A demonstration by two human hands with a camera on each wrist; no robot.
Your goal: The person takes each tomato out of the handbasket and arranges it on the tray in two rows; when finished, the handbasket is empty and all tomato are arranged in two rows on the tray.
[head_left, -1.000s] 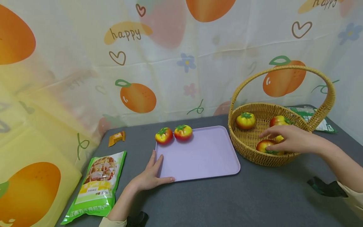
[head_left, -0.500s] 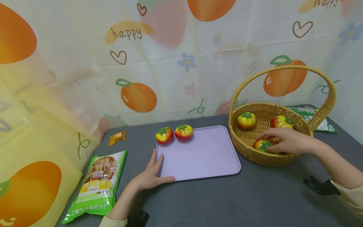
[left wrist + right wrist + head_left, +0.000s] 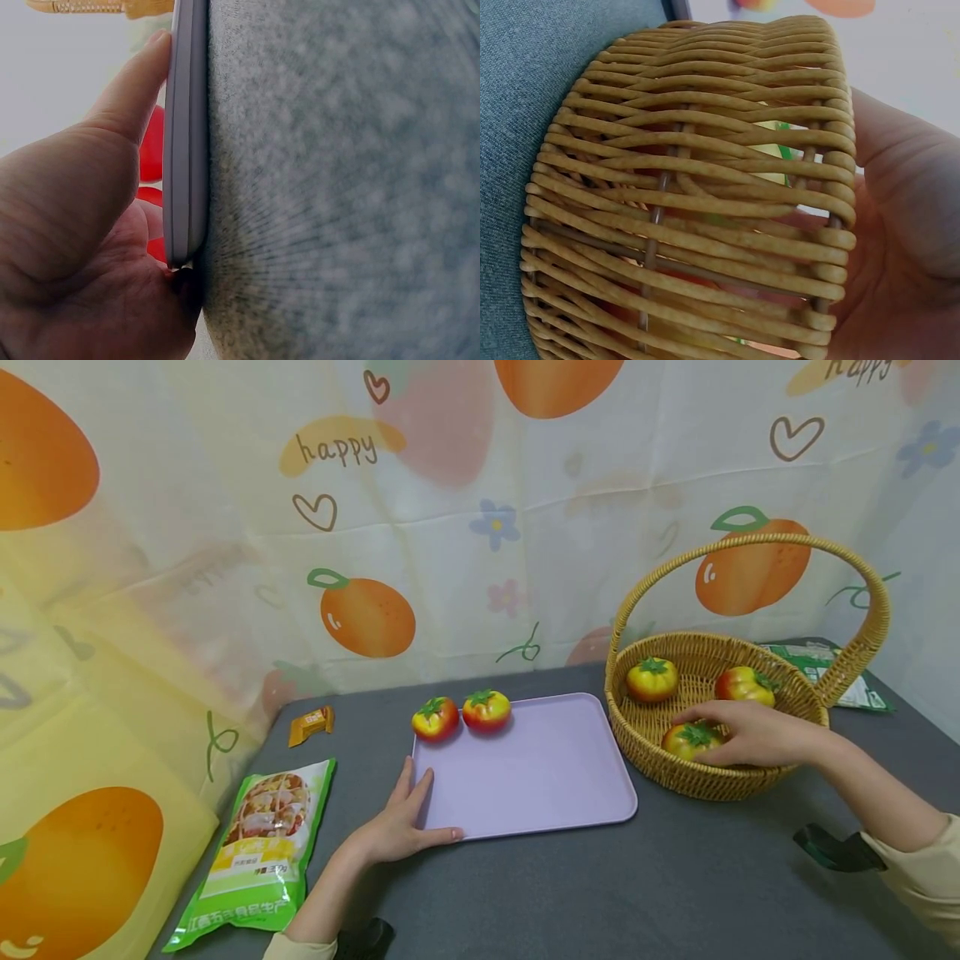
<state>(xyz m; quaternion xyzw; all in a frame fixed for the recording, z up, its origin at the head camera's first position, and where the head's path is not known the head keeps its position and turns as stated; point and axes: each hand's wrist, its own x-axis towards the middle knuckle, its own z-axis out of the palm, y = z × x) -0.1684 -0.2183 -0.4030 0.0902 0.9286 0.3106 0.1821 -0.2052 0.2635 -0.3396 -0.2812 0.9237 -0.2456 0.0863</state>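
From where I stand, the person's right hand (image 3: 742,735) is down inside a wicker basket (image 3: 701,787), its fingers and thumb curled around a yellow-green fruit (image 3: 686,743) with a leafy top, near the basket's front wall. Whether that fruit touches the basket floor I can't tell. Two more sit in there: a yellow fruit (image 3: 652,682) at the left and a red-and-yellow fruit (image 3: 744,685) toward the back right.

The right wrist view gives mostly weave; the wall covers the grip, and just slivers of yellow and green come through the gaps, with part of the hand beyond the rim.

The left hand (image 3: 393,828) lies at the near left corner of a lilac tray (image 3: 540,768), fingers spread wide, holding no fruit. From the head view I see the tray's top, with a left-hand fruit (image 3: 435,719) and its neighbour (image 3: 486,711) at the far left corner. The left wrist view instead catches the tray edge-on, flat on the counter (image 3: 570,893), the thumb pressed along its side and patches of red behind.
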